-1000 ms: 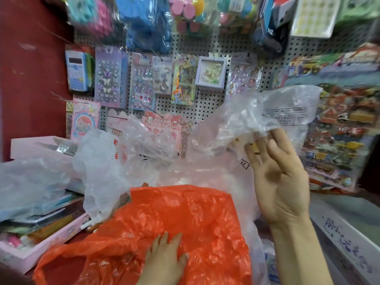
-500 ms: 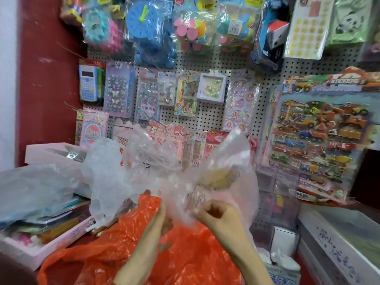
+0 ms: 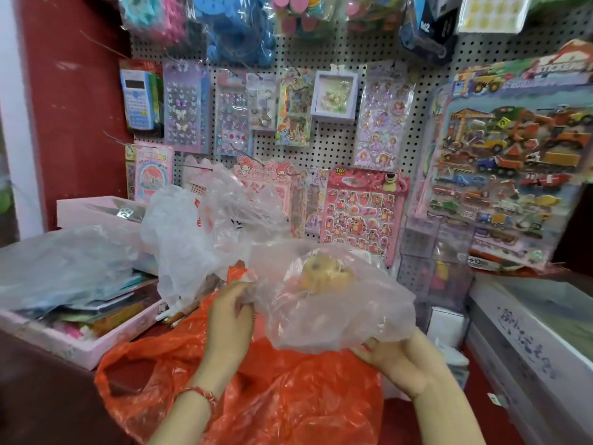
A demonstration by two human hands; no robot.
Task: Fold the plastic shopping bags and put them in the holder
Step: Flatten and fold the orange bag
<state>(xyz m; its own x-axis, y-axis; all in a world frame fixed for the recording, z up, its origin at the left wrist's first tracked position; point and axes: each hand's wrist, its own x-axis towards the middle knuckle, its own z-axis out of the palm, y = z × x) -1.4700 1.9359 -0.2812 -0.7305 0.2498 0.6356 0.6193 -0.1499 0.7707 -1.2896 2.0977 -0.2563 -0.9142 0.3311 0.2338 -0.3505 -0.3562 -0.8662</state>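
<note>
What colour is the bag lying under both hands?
Orange bag, clearest in the head view.

Perhaps a toy (image 3: 324, 272) inside clear bag (image 3: 340, 319)

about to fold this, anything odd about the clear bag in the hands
A yellowish round lump shows through the clear plastic bag that the left hand and right hand grip. Whether it is inside or behind, I cannot tell; a bag for folding should be empty.
</note>
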